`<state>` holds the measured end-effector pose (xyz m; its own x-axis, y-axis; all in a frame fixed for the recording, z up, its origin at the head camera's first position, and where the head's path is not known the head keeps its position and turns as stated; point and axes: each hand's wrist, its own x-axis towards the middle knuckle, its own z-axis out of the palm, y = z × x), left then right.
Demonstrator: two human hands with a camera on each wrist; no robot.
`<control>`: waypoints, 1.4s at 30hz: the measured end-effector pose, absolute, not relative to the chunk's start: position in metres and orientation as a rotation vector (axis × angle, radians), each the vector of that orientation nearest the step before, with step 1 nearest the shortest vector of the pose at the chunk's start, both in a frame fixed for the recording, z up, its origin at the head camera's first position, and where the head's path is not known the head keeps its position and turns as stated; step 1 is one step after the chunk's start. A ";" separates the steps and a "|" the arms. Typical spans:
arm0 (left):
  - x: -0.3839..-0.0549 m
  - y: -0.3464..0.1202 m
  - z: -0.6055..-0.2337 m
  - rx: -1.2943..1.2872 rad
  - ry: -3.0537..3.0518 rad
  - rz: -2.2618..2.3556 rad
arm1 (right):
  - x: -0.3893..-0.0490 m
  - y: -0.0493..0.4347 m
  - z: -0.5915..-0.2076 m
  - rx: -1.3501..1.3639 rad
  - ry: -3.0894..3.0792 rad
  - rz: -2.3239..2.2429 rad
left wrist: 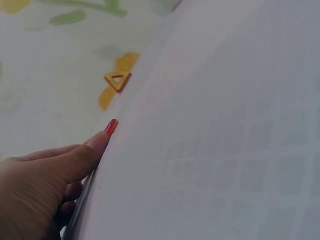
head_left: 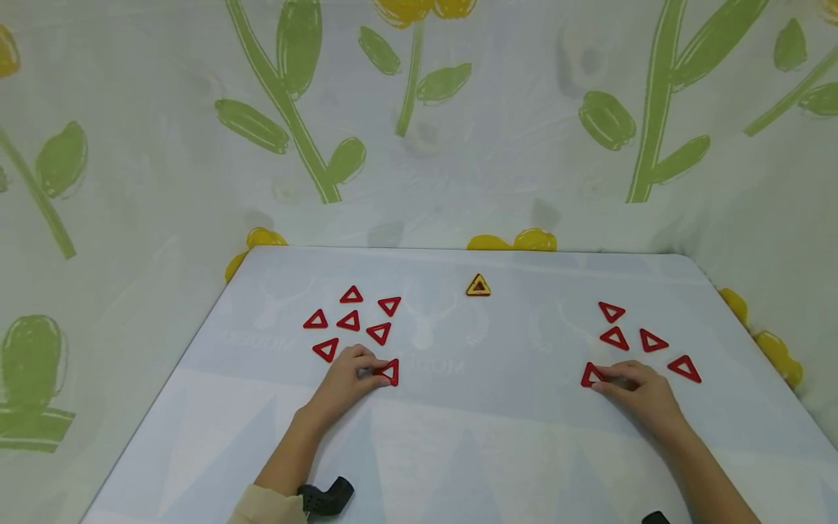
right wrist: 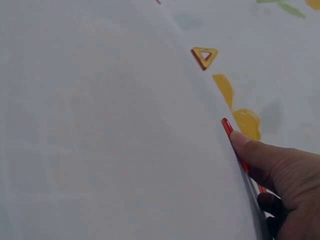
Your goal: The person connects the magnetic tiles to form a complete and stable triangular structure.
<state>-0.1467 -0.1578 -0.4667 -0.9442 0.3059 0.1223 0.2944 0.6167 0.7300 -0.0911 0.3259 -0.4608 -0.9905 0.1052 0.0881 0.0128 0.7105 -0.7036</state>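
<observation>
Pinch by left hand (head_left: 347, 380) on one red triangle frame (head_left: 396, 372), left of and nearer than the yellow triangle (head_left: 479, 292); likewise by right hand (head_left: 644, 397) on a second red frame (head_left: 585, 375), right of and nearer than it. Possible slip, given thin edges in fingertips only; possible knuckle nudge, from closeness, to loose red triangles (head_left: 348, 327) either side of it.

Left hand (head_left: 343, 382): pinches a red triangle (head_left: 395, 372) just above the bench's near half (or on it; contact is unclear)
Left cluster (head_left: 349, 327): six loose red triangles, beyond that hand
Right hand (head_left: 644, 397): pinches a second red triangle (head_left: 586, 375)
Right cluster (head_left: 615, 342): four more
Yellow triangle (head_left: 479, 293): near the bench's (head_left: 484, 422) far edge, between clusters
</observation>
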 end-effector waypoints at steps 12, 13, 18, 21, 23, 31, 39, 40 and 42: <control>-0.159 -0.143 -0.470 0.626 2.803 1.249 | -0.099 0.310 -0.466 0.064 -2.794 1.087; -0.159 -0.142 -0.470 0.631 2.799 1.254 | -0.099 0.308 -0.466 0.090 -2.787 1.087; -0.159 -0.138 -0.469 0.653 2.782 1.267 | -0.103 0.302 -0.471 0.284 -2.707 1.073; -0.160 -0.134 -0.468 0.696 2.771 1.278 | -0.106 0.299 -0.473 0.379 -2.661 1.069; -0.161 -0.132 -0.469 0.732 2.764 1.291 | -0.108 0.296 -0.474 0.403 -2.655 1.060; -0.167 -0.123 -0.473 0.810 2.784 1.272 | -0.112 0.285 -0.474 0.428 -2.688 1.066; -0.169 -0.112 -0.472 0.827 2.766 1.286 | -0.116 0.273 -0.473 0.457 -2.681 1.083; -0.169 -0.110 -0.472 0.824 2.763 1.286 | -0.116 0.272 -0.473 0.458 -2.682 1.082; -0.169 -0.107 -0.473 0.827 2.763 1.276 | -0.117 0.269 -0.473 0.462 -2.682 1.080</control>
